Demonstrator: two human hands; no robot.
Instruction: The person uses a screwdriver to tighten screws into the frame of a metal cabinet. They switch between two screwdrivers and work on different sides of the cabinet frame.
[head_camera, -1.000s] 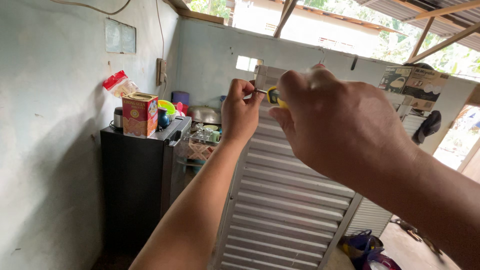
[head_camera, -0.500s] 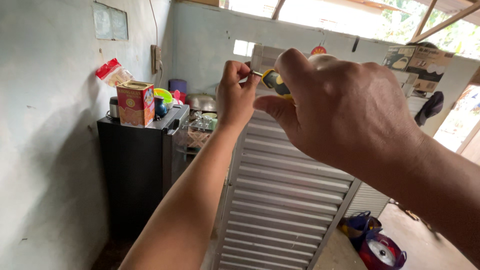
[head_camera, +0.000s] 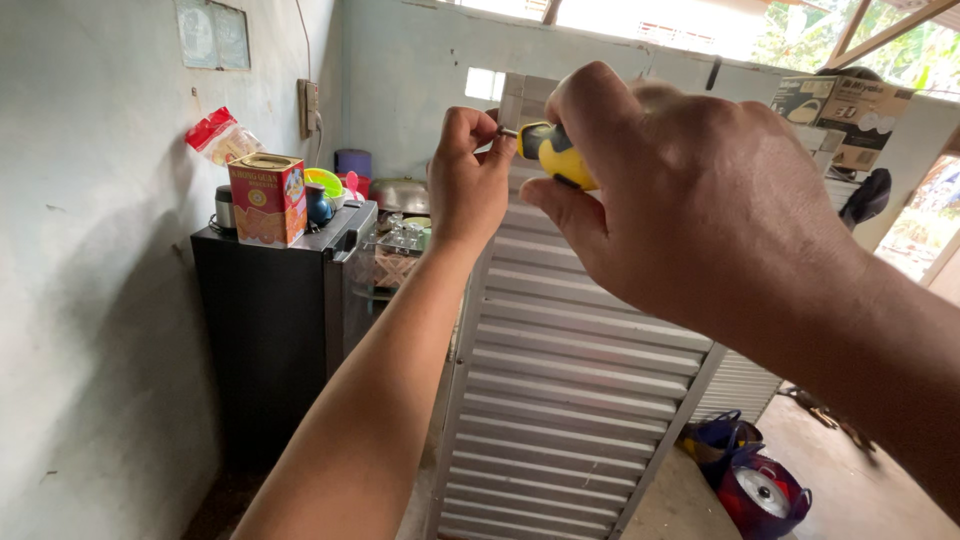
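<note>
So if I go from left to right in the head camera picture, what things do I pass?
Red snack bag → red tin → black fridge → left hand → yellow screwdriver → right hand → cardboard boxes.

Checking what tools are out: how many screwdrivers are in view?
1. The screwdriver, with a yellow and black handle, is in the right hand, its tip at the left hand near the louvred panel top. Others may be hidden.

Both hands raised, left hand (head_camera: 468, 180) pinching, right hand (head_camera: 690, 200) fisted.
</note>
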